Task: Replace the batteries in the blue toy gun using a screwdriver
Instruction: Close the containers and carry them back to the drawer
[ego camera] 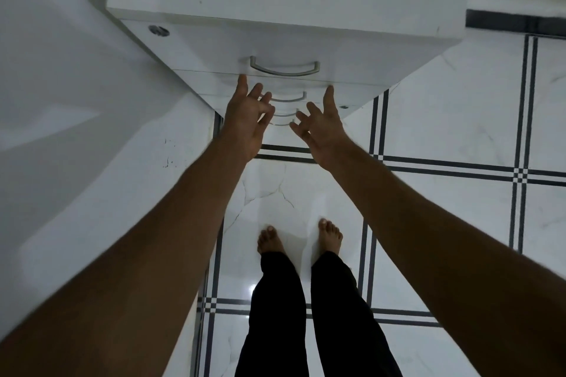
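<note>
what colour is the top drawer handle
Silver-grey metal, on the white top drawer handle front; clearest in the head view.

Single head cam, wide-angle, looking steeply down past both outstretched forearms at a white drawer unit [284,49] close ahead and tiled floor [459,131] below.

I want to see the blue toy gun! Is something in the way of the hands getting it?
No toy gun shows here. Both hands, left hand and right hand, reach open toward a white drawer unit whose drawers look shut. Whether the toy is inside cannot be told.
</note>
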